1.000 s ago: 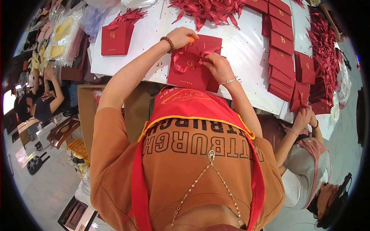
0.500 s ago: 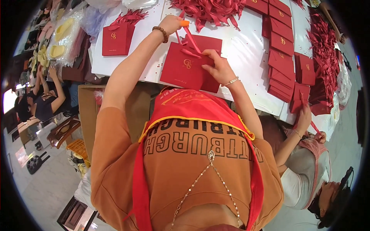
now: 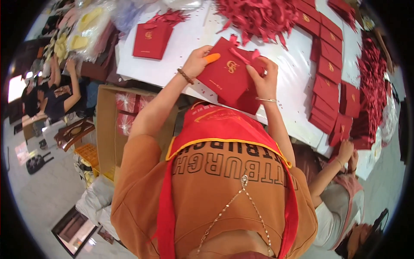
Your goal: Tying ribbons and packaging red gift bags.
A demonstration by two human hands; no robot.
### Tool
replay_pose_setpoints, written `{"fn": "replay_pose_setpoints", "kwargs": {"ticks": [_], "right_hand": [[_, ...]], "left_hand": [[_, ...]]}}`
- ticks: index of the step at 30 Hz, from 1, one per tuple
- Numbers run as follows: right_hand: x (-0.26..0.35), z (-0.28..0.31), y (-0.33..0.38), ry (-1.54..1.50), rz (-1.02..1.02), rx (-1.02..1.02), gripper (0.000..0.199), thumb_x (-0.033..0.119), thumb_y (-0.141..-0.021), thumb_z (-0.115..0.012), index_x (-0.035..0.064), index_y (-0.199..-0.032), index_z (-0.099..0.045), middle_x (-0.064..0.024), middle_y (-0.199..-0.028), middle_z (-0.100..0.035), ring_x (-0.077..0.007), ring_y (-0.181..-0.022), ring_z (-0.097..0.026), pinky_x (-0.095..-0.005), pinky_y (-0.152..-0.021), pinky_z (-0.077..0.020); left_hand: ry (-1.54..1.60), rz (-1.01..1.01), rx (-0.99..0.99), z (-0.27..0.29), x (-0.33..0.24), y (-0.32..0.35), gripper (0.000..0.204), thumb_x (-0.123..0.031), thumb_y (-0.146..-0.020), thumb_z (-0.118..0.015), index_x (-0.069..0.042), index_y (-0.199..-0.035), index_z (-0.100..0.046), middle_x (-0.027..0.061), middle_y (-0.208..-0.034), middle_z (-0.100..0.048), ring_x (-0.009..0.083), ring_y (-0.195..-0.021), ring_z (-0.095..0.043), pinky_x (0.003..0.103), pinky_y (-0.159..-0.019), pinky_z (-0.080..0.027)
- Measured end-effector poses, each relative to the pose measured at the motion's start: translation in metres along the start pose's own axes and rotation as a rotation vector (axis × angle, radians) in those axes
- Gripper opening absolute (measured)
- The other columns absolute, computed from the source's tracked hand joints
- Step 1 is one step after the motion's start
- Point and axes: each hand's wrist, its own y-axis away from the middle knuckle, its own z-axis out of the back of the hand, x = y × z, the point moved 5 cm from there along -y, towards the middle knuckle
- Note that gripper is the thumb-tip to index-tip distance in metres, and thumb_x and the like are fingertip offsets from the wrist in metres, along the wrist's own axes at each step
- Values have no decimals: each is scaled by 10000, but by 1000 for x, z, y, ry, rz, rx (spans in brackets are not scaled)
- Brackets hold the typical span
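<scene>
A dark red paper gift bag [image 3: 225, 75] with a gold emblem is tilted over the table between my two hands. My left hand [image 3: 199, 62], its thumb in an orange finger cover, grips the bag's left edge. At the bag's right side my right hand [image 3: 265, 80] is closed, thumb against the front beside a red ribbon [image 3: 242, 55] along the top edge. Another red bag [image 3: 243, 102] lies under the held one, mostly hidden. A big heap of loose red ribbons [image 3: 258, 17] sits just beyond my hands.
A small stack of red bags [image 3: 148, 41] stands to the left on the white table [image 3: 189, 34]. Overlapping red bags [image 3: 325, 88] line the right side. Another person's hand [image 3: 345, 151] works at the right edge. An open cardboard box [image 3: 105, 129] is below left.
My left hand has let go of the raised ribbon and come down to the bag's left edge. The bag is lifted and turned; my right hand stays at its right side.
</scene>
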Motion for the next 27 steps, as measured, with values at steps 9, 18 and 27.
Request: {"fn": "replay_pose_setpoints", "kwargs": {"ticks": [9,18,27], "right_hand": [[7,-41,-2,-572,-279,251,312,126,-795,-611,36,-1074,-504,-28,-924,-565,-113,-827,-527,-236,-759,-409],[-13,-23,7,-355,-282,221,216,106,-825,-567,36,-1028,-543,-9,-848,-572,-90,-787,-531,-220,-706,-420],[-25,-7,13,-135,-260,136,172,95,-808,-576,15,-960,-585,-56,-827,-627,-100,-736,-572,-223,-663,-450]], "left_hand": [[-256,-477,-179,63,-52,26,523,4,-730,-645,-52,-1194,-409,92,-1013,-574,164,-885,-564,277,-740,-488],[-537,-261,-735,346,-21,-5,541,-105,-664,-711,-78,-1156,-487,59,-868,-633,161,-738,-613,281,-630,-476],[-1281,-215,-1017,291,-30,-39,336,-221,-728,-596,-229,-1063,-568,74,-1029,-573,266,-980,-519,478,-816,-393]]}}
